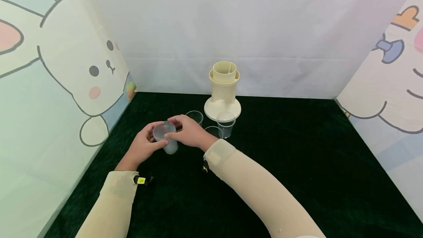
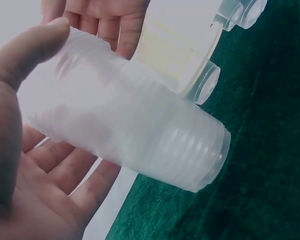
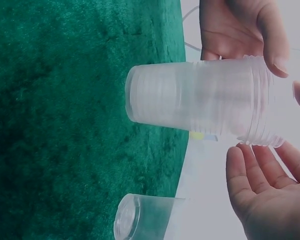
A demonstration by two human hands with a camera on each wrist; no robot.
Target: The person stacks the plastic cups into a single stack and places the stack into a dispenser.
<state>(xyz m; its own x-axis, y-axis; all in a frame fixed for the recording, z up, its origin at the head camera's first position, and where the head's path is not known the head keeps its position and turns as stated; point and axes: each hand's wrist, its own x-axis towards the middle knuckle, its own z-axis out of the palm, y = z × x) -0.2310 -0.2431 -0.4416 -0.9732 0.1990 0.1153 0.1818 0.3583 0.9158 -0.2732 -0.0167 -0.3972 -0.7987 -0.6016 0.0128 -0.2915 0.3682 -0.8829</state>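
Observation:
A nested stack of clear plastic cups (image 1: 170, 145) is held above the dark green cloth, left of the loose cups. My left hand (image 1: 143, 149) curls round its side, thumb near the rim and fingers behind, as the left wrist view shows on the stack (image 2: 140, 115). At the stack's mouth, my right hand (image 1: 191, 132) has its thumb over the opening and its fingertips on the far rim. In the right wrist view several rims lie close together at the top of the stack (image 3: 210, 95), with the right hand's fingers (image 3: 260, 170) against them.
Three clear cups stand apart from the stack: one (image 1: 226, 125) at the right, one (image 1: 195, 116) further back and one (image 1: 214, 131) partly behind my right wrist. A cream stand (image 1: 223, 94) with a round base and nested tubes is behind them. White and cartoon-printed sheets (image 1: 281, 39) surround the cloth.

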